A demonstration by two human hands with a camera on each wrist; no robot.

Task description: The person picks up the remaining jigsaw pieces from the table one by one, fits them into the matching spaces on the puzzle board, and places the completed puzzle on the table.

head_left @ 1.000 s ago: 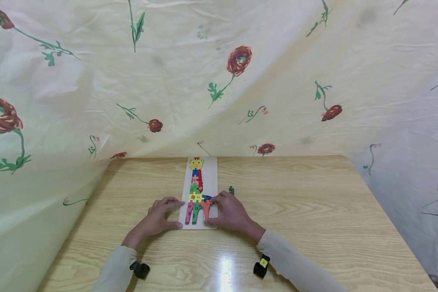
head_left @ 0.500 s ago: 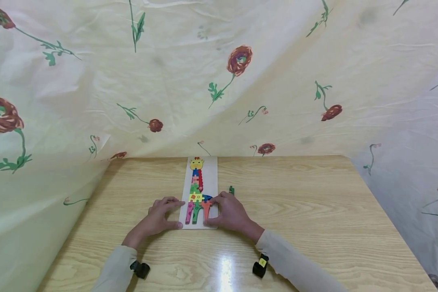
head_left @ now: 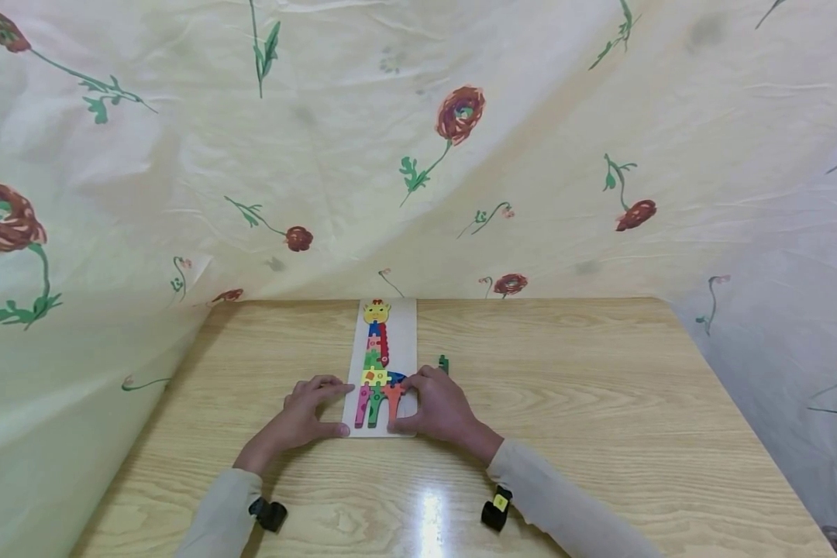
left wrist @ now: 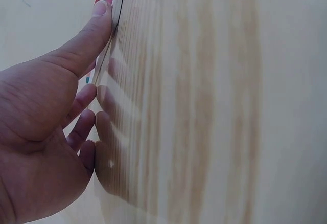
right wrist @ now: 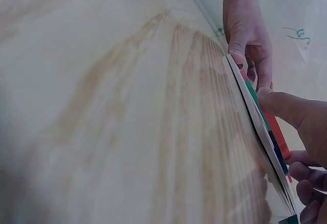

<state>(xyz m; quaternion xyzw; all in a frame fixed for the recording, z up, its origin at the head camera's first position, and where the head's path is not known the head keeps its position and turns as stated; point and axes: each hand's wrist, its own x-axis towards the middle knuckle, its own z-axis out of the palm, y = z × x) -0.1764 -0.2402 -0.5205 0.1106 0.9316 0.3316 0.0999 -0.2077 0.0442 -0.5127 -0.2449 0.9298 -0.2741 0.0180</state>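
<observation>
A white board (head_left: 406, 341) lies lengthwise on the table, bearing a giraffe puzzle in coloured pieces, from the yellow head (head_left: 375, 312) at the far end to the legs at the near end. My right hand (head_left: 445, 409) pinches the orange leg piece (head_left: 394, 394) between thumb and forefinger; in the right wrist view this orange piece (right wrist: 277, 134) stands higher than the green piece beside it. My left hand (head_left: 300, 420) rests at the board's left side, thumb at the near left corner and forefinger on the edge. Its thumb (left wrist: 92, 32) lies extended in the left wrist view.
A loose green piece (head_left: 443, 362) lies on the table just beyond my right hand, partly covered by it. The wooden table (head_left: 572, 364) meets a flowered cloth (head_left: 349, 170) at the back and both sides. Light reflects off the tabletop near the front.
</observation>
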